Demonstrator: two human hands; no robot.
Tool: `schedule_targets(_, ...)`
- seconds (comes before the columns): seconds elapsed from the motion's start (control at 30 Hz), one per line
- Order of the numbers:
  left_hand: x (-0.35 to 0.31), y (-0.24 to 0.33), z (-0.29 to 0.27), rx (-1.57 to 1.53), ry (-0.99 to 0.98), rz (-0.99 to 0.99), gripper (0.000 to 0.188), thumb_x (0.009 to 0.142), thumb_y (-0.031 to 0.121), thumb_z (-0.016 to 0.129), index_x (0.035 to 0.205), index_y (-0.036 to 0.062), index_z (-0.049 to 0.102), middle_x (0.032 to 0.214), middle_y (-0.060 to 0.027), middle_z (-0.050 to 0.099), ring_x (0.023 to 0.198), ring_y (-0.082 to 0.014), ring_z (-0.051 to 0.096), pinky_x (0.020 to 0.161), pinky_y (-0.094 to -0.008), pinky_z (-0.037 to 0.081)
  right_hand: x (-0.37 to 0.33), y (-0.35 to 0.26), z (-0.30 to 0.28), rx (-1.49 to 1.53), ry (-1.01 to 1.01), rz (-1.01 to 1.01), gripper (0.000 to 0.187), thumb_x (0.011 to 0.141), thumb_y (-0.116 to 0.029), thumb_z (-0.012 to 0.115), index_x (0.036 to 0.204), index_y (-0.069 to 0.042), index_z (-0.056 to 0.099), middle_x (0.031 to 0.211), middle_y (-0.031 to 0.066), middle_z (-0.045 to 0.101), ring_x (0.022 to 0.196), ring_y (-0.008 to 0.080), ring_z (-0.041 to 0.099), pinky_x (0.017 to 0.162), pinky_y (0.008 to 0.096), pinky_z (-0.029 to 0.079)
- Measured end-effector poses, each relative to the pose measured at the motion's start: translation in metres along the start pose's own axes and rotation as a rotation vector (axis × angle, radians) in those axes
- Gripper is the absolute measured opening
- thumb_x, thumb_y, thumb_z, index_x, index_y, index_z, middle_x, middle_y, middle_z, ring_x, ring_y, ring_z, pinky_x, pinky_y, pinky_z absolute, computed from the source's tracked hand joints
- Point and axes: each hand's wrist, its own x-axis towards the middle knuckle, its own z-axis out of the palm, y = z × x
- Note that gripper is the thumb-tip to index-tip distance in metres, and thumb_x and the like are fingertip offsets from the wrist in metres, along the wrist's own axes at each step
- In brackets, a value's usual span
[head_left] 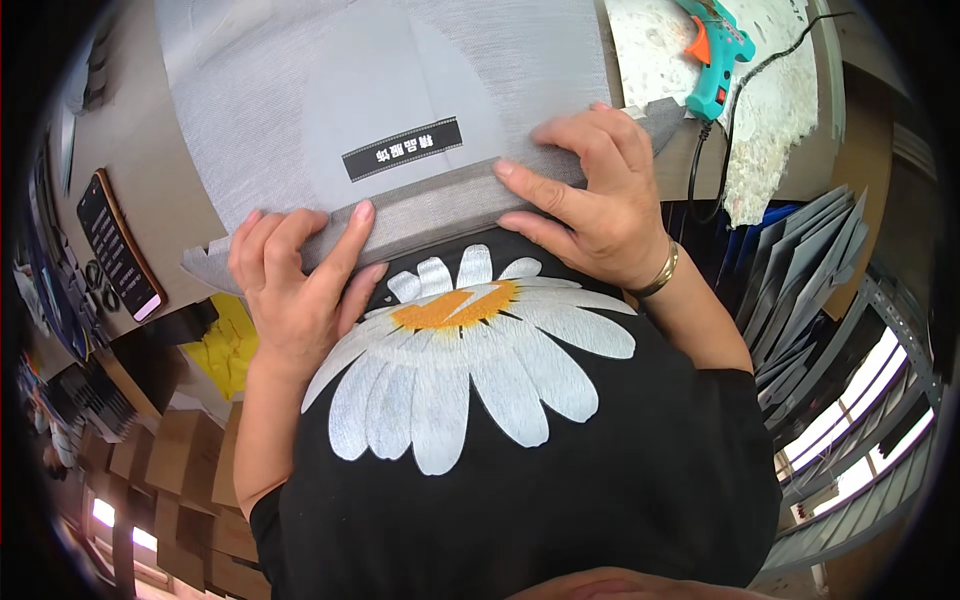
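Note:
A grey sheet with a woven texture [245, 150] lies on the table before me, its near edge turned up into a darker grey folded strip [420, 222]. A lighter grey panel [400, 80] shows in its middle, with a black label [403, 149] carrying white characters set slightly aslant. My left hand [300, 280] grips the left part of the fold, fingertips on top and thumb at the near edge. Farther right, my right hand [605, 195] holds the fold between index finger and thumb, other fingers bent over the sheet. Undersides of the fold are hidden.
A teal glue gun [715, 75] with an orange trigger rests on a stained white board [780, 120], its black cord [692, 170] hanging down. At left lies a phone [118, 245]. Grey folded pieces [800, 280] stand at right; cardboard boxes [180, 455] are lower left.

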Motion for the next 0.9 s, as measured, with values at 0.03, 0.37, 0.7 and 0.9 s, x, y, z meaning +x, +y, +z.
schedule_targets(0.03,0.0,0.0,0.0,0.002,0.004,0.002,0.055,0.068,0.024,0.086,0.122,0.0193,0.073,0.114,-0.008,0.05,0.117,-0.0294,0.041,0.108,-0.0502,0.034,0.0,0.0,0.001,0.004,0.006,-0.004,0.039,0.068,-0.029,0.083,0.105,-0.017,0.073,0.112,0.0063,0.059,0.106,0.0276,0.054,0.097,0.0498,0.042)
schedule_targets(0.37,0.017,0.009,0.003,0.02,-0.013,0.028,0.055,0.07,0.031,0.083,0.123,0.0248,0.072,0.104,-0.0054,0.046,0.103,-0.0228,0.047,0.107,-0.0513,0.036,0.0,-0.001,0.002,-0.002,0.01,0.0,0.038,0.068,-0.03,0.083,0.102,-0.016,0.074,0.109,0.0061,0.061,0.104,0.0271,0.057,0.099,0.0504,0.042)
schedule_targets(0.7,0.024,0.012,0.007,0.031,0.003,0.045,0.054,0.071,0.036,0.08,0.124,0.0317,0.071,0.101,-0.0031,0.046,0.099,-0.0221,0.046,0.106,-0.0503,0.036,0.009,-0.013,0.009,-0.028,-0.04,0.004,0.044,0.071,-0.041,0.078,0.111,-0.022,0.072,0.136,0.0086,0.055,0.115,0.0268,0.053,0.103,0.0503,0.037)
schedule_targets(0.9,0.032,0.017,0.0,0.076,-0.075,0.031,0.056,0.074,0.032,0.079,0.129,0.0329,0.068,0.1,-0.0039,0.045,0.098,-0.0231,0.046,0.107,-0.0514,0.036,0.004,-0.015,0.01,-0.079,-0.021,0.014,0.043,0.073,-0.04,0.077,0.111,-0.021,0.072,0.142,0.0088,0.054,0.123,0.028,0.052,0.106,0.0491,0.034)
